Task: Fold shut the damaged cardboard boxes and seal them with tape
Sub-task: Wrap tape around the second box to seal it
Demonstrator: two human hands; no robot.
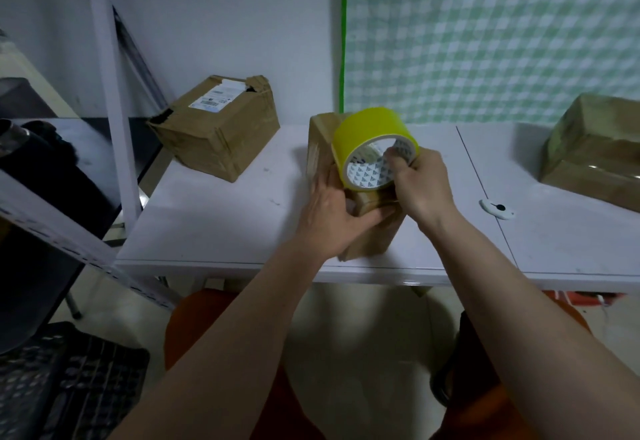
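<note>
A small brown cardboard box (367,228) is being steadied near the front edge of a white table (214,225), directly under both hands, while a wide roll of yellow tape (375,148) is being held against its top. The sealing of this box is judged to be under way rather than finished: whether a strip is already being laid on the cardboard cannot be told, since the roll and the hands are covering the flaps. The left hand (329,218) is being pressed against the near left side of the box, its fingers fairly straight and wrapping lightly around the corner, with the thumb lying towards the roll. The right hand (420,181) is being closed around the roll, its fingers (394,159) hooked inside the white printed core and its thumb on the outside. Well beyond the left hand, at the far left of the table, a larger battered brown carton (218,131) with a white shipping label is lying closed but torn at its top corner, and it appears to be waiting for tape. Far out past the right hand, another brown box (595,152) is sitting at the table's right end, its glossy surface suggesting that tape or film is already covering it. A small white and black object (496,209) is lying on the table just right of the right wrist.
</note>
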